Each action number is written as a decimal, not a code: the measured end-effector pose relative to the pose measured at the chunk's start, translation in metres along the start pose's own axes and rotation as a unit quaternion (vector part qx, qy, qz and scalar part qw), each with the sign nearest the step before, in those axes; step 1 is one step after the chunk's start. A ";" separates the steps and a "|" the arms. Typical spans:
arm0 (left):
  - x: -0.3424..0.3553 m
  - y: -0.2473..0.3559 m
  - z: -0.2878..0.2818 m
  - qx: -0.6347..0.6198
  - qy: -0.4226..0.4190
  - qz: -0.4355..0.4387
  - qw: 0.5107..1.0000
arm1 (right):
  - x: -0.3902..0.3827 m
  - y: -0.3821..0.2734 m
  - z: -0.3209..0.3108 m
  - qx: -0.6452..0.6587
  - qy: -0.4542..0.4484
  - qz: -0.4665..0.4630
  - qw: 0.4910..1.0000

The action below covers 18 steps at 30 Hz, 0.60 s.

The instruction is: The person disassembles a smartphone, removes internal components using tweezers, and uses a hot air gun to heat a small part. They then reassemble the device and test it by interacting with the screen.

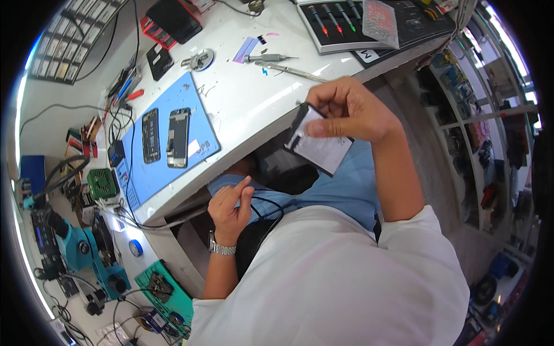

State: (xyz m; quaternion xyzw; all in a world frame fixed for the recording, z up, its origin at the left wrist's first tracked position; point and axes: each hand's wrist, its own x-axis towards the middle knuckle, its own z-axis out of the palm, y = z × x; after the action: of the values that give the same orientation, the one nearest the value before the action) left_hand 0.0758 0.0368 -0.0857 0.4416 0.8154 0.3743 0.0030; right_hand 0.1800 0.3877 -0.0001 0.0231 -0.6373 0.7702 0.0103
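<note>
In my right hand [352, 112] is a flat phone battery [321, 144], black along its edges with a pale label. My thumb presses on the label and the other fingers curl behind it. The battery is tilted, above my lap and just off the table's front edge. My left hand [231, 205], with a metal watch at the wrist, is raised over my lap. Its fingers are curled, thumb and forefinger close together, and nothing shows between them. On a blue mat [199, 124] lie an opened phone body [150, 135] and a phone screen part [178, 138], side by side.
A screwdriver [268, 58] and metal tweezers [297, 71] lie near the front edge. Behind them is a case of screwdrivers [314, 43]. At left stand a green fan [104, 183], a teal microscope [81, 248] and loose cables. Shelves [473, 121] line the right side.
</note>
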 end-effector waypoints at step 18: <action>-0.181 -0.073 0.086 0.217 -0.059 -0.453 0.863 | -0.054 0.390 0.061 -0.185 0.161 0.493 0.834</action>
State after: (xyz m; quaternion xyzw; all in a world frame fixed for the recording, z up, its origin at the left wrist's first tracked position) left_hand 0.1626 -0.0655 -0.2510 0.0344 0.9845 0.1191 0.1244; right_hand 0.2177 0.2557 -0.3737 -0.4214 -0.6842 0.5333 -0.2643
